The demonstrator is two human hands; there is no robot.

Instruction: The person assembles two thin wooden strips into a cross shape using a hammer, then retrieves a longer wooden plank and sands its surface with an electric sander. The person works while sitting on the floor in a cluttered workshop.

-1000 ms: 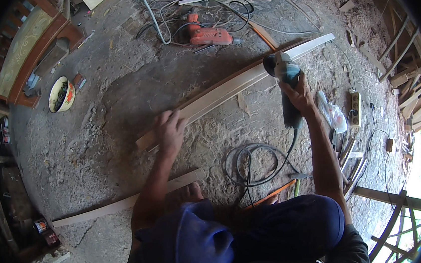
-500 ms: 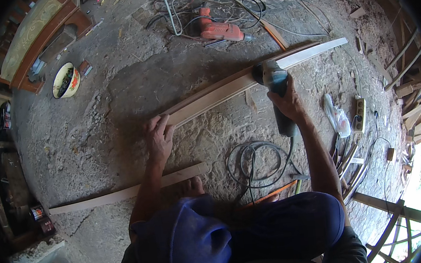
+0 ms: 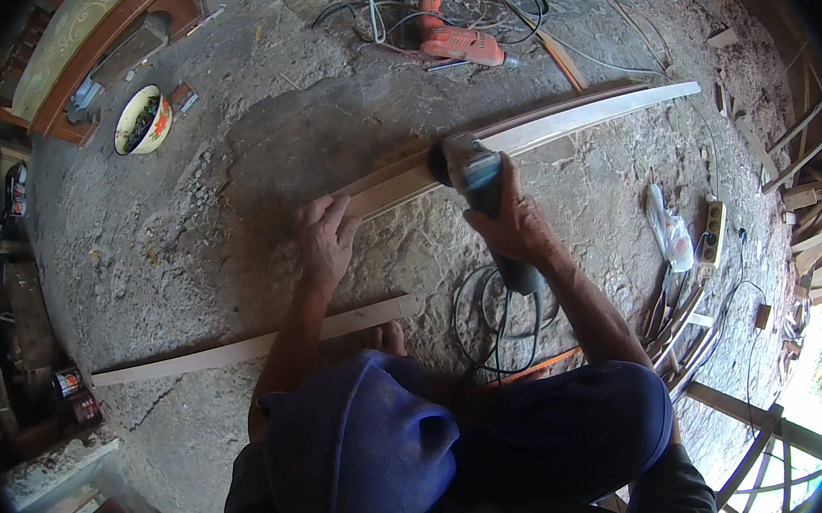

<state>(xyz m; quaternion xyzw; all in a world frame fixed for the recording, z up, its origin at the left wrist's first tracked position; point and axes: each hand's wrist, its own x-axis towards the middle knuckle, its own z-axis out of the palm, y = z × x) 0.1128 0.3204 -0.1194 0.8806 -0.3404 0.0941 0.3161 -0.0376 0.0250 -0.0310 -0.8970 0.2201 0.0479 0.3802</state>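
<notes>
Dusty concrete floor [image 3: 184,237] holds 1 long plank [image 3: 575,117]; left hand [image 3: 324,240] presses flat on it, right hand [image 3: 516,226] grips a grinder [image 3: 470,171]. Orange drill [image 3: 456,45] lies far, cable coil [image 3: 494,313] near.

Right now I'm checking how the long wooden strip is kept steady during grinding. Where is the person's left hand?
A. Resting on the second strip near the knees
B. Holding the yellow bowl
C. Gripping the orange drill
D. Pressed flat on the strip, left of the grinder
D: the left hand lies flat on the long wooden strip, left of the angle grinder that the right hand grips.
</notes>
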